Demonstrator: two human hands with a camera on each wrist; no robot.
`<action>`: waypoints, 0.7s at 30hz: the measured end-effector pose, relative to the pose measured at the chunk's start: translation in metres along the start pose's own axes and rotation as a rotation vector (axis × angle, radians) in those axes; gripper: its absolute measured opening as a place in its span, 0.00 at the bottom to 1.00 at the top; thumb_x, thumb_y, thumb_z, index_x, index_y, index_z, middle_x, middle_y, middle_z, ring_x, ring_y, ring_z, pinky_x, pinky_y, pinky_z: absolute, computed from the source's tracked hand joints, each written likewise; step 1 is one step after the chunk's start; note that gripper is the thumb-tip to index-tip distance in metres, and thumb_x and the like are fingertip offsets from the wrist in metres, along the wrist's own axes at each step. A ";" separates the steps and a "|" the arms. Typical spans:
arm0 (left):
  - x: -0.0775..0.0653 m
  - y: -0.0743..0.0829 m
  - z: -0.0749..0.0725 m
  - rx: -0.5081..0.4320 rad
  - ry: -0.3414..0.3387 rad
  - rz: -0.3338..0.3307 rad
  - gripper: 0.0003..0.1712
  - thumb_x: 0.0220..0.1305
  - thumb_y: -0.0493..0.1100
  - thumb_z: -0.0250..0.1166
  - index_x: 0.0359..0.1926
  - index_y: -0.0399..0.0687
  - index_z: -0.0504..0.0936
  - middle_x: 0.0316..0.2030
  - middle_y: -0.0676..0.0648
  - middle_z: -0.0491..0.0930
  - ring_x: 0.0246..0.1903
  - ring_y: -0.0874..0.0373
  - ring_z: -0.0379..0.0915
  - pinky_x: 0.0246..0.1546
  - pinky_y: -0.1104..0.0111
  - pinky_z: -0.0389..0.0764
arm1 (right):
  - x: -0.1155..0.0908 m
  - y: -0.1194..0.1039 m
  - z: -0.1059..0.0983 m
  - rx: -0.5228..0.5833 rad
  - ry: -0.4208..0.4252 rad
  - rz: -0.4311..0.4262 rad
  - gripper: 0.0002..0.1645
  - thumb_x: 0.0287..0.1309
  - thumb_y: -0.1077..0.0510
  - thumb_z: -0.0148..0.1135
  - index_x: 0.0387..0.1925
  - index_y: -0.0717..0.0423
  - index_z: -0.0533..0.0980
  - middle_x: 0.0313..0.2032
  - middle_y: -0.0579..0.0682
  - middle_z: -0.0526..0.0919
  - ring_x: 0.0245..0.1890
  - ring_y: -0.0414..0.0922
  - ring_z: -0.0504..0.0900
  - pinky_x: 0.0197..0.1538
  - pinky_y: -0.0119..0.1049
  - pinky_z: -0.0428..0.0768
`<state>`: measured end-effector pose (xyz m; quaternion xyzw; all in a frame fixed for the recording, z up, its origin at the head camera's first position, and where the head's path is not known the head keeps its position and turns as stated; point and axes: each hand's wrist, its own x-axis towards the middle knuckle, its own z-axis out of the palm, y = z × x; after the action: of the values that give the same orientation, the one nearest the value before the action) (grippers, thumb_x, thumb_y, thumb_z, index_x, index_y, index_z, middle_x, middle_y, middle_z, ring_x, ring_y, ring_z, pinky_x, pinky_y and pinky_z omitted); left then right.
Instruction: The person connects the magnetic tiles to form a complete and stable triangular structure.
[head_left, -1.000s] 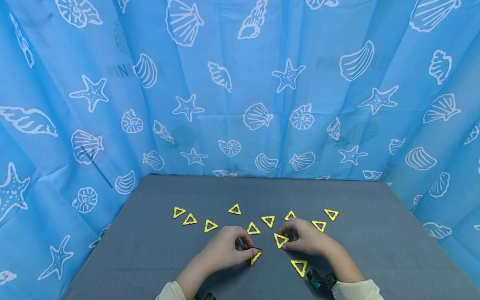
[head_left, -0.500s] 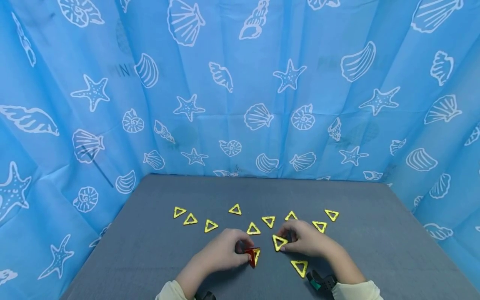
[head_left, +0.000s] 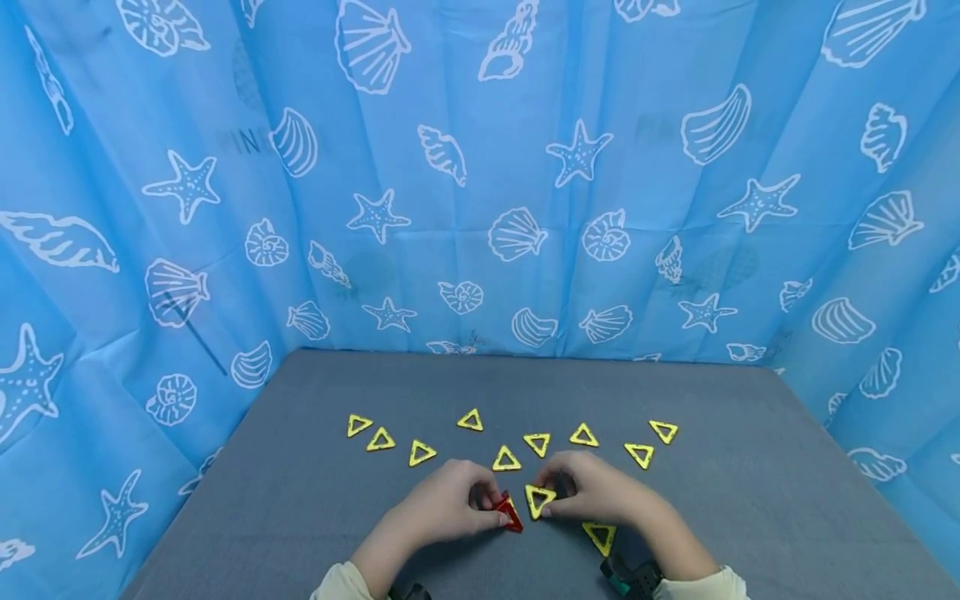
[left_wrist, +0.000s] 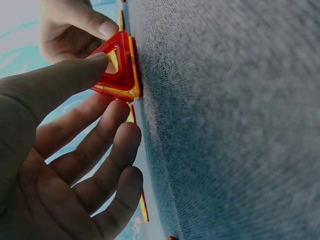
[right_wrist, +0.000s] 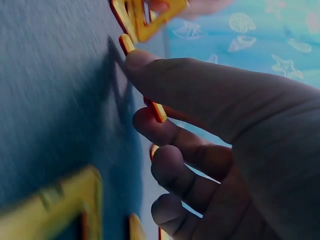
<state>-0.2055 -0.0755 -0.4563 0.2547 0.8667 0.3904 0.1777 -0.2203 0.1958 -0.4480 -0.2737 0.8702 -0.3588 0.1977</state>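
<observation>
In the head view my left hand [head_left: 450, 500] pinches red-and-yellow triangular frame tiles [head_left: 515, 524] between thumb and fingers, just above the grey table. The left wrist view shows the thumb on the red face [left_wrist: 126, 75] of these tiles, which stand at angles to each other with yellow sides inward; the other fingers spread loosely below. My right hand [head_left: 600, 492] pinches one yellow triangular frame tile [head_left: 530, 504], a small gap to the right of the left hand's tiles. Seen edge-on in the right wrist view, that tile [right_wrist: 159, 113] is yellow one side, red the other.
Several more yellow triangular tiles lie flat across the grey table [head_left: 337, 517] beyond the hands, one tile [head_left: 506, 467] close behind them. Another tile [head_left: 599, 527] lies beside the right wrist, near a black wrist camera [head_left: 633, 579]. A blue shell-patterned curtain [head_left: 480, 275] surrounds the table.
The right hand has moved left and slightly nearer with its yellow tile, closer to the left hand. The left hand's tiles have turned, so their red side faces the head camera.
</observation>
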 end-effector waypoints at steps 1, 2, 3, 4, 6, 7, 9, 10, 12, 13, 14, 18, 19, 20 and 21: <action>0.000 0.000 0.000 0.005 0.001 0.000 0.07 0.62 0.48 0.79 0.32 0.57 0.87 0.27 0.59 0.82 0.24 0.66 0.74 0.28 0.72 0.74 | 0.001 -0.001 0.002 0.003 -0.006 -0.003 0.14 0.63 0.54 0.76 0.48 0.53 0.86 0.41 0.45 0.86 0.33 0.37 0.78 0.36 0.33 0.77; 0.000 0.000 0.000 0.007 0.000 -0.001 0.07 0.62 0.47 0.79 0.32 0.57 0.87 0.27 0.59 0.83 0.24 0.66 0.74 0.28 0.71 0.74 | 0.002 -0.003 0.004 0.007 -0.013 -0.007 0.14 0.64 0.54 0.76 0.49 0.53 0.86 0.41 0.45 0.86 0.33 0.37 0.78 0.36 0.33 0.77; 0.000 0.000 0.001 0.010 0.000 -0.001 0.07 0.62 0.47 0.79 0.32 0.57 0.87 0.27 0.59 0.83 0.24 0.66 0.75 0.28 0.71 0.75 | 0.003 -0.004 0.006 0.010 -0.018 -0.010 0.14 0.64 0.54 0.75 0.49 0.53 0.86 0.41 0.45 0.86 0.33 0.37 0.78 0.36 0.33 0.77; 0.000 0.000 0.001 0.012 0.001 0.000 0.07 0.62 0.47 0.79 0.33 0.57 0.87 0.27 0.59 0.82 0.24 0.66 0.74 0.28 0.71 0.75 | 0.004 -0.005 0.008 0.010 -0.021 -0.017 0.13 0.65 0.54 0.75 0.49 0.53 0.86 0.41 0.45 0.87 0.32 0.37 0.78 0.36 0.33 0.77; 0.000 0.000 0.001 0.013 -0.001 0.001 0.07 0.62 0.46 0.79 0.33 0.56 0.87 0.27 0.59 0.82 0.25 0.66 0.74 0.29 0.71 0.75 | 0.006 -0.007 0.011 0.007 -0.021 -0.027 0.13 0.65 0.54 0.75 0.49 0.52 0.86 0.42 0.44 0.87 0.31 0.36 0.78 0.35 0.32 0.77; 0.000 0.000 0.001 0.013 -0.001 0.002 0.07 0.62 0.46 0.78 0.33 0.56 0.87 0.27 0.59 0.82 0.25 0.66 0.74 0.29 0.71 0.75 | 0.006 -0.007 0.012 0.005 -0.019 -0.031 0.13 0.65 0.54 0.74 0.49 0.52 0.86 0.42 0.44 0.88 0.31 0.35 0.77 0.34 0.32 0.77; 0.000 0.000 0.001 0.015 -0.003 0.004 0.07 0.63 0.46 0.78 0.33 0.56 0.87 0.27 0.59 0.82 0.25 0.67 0.75 0.29 0.71 0.75 | 0.007 -0.008 0.013 0.006 -0.014 -0.036 0.13 0.65 0.54 0.74 0.49 0.52 0.86 0.43 0.44 0.88 0.30 0.35 0.77 0.34 0.32 0.77; 0.000 0.000 0.000 0.014 -0.004 0.005 0.06 0.63 0.46 0.78 0.33 0.56 0.87 0.27 0.59 0.82 0.25 0.67 0.75 0.29 0.71 0.75 | 0.007 -0.009 0.013 0.006 -0.011 -0.038 0.13 0.65 0.54 0.74 0.49 0.52 0.86 0.43 0.44 0.88 0.30 0.35 0.77 0.34 0.32 0.77; 0.000 -0.001 0.000 0.012 -0.007 0.008 0.06 0.63 0.46 0.78 0.33 0.56 0.87 0.27 0.59 0.82 0.25 0.67 0.75 0.29 0.72 0.76 | 0.007 -0.010 0.013 0.013 -0.007 -0.040 0.13 0.65 0.55 0.74 0.50 0.53 0.86 0.42 0.44 0.88 0.30 0.35 0.77 0.34 0.32 0.77; 0.000 -0.001 0.000 0.011 -0.009 0.007 0.06 0.63 0.47 0.78 0.33 0.56 0.87 0.27 0.59 0.82 0.25 0.67 0.75 0.29 0.72 0.76 | 0.007 -0.010 0.013 0.017 -0.006 -0.044 0.13 0.65 0.55 0.74 0.50 0.53 0.86 0.41 0.44 0.88 0.31 0.35 0.78 0.34 0.31 0.77; 0.000 -0.001 0.000 0.010 -0.009 0.007 0.06 0.63 0.47 0.78 0.34 0.56 0.87 0.27 0.59 0.82 0.25 0.67 0.75 0.29 0.72 0.75 | 0.006 -0.011 0.013 0.023 -0.006 -0.047 0.13 0.66 0.55 0.74 0.50 0.53 0.86 0.41 0.44 0.88 0.31 0.35 0.78 0.34 0.31 0.77; 0.001 -0.002 0.000 0.008 -0.011 0.005 0.06 0.63 0.47 0.78 0.34 0.56 0.87 0.27 0.59 0.82 0.25 0.67 0.75 0.29 0.72 0.75 | 0.006 -0.015 0.013 0.041 0.002 -0.068 0.14 0.66 0.56 0.73 0.51 0.53 0.86 0.41 0.45 0.88 0.33 0.36 0.80 0.36 0.31 0.79; 0.001 -0.002 0.000 0.009 -0.010 0.004 0.06 0.63 0.47 0.78 0.34 0.56 0.87 0.27 0.59 0.82 0.25 0.66 0.74 0.28 0.72 0.75 | 0.006 -0.016 0.013 0.045 0.003 -0.072 0.14 0.66 0.56 0.73 0.51 0.53 0.86 0.41 0.45 0.89 0.33 0.36 0.80 0.36 0.31 0.80; 0.001 -0.002 0.000 0.009 -0.010 0.004 0.06 0.63 0.47 0.78 0.34 0.56 0.87 0.27 0.59 0.82 0.25 0.66 0.74 0.28 0.71 0.74 | 0.006 -0.017 0.013 0.048 0.005 -0.076 0.13 0.66 0.56 0.73 0.51 0.53 0.86 0.41 0.45 0.89 0.33 0.36 0.80 0.36 0.31 0.80; 0.001 -0.002 0.001 0.009 -0.012 0.003 0.06 0.63 0.47 0.78 0.34 0.56 0.87 0.27 0.59 0.82 0.25 0.66 0.74 0.28 0.71 0.74 | 0.006 -0.018 0.013 0.049 0.008 -0.078 0.13 0.66 0.56 0.73 0.51 0.53 0.86 0.41 0.45 0.89 0.33 0.36 0.80 0.37 0.31 0.80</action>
<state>-0.2067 -0.0757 -0.4585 0.2590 0.8669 0.3855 0.1810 -0.2117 0.1747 -0.4448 -0.3011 0.8505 -0.3888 0.1868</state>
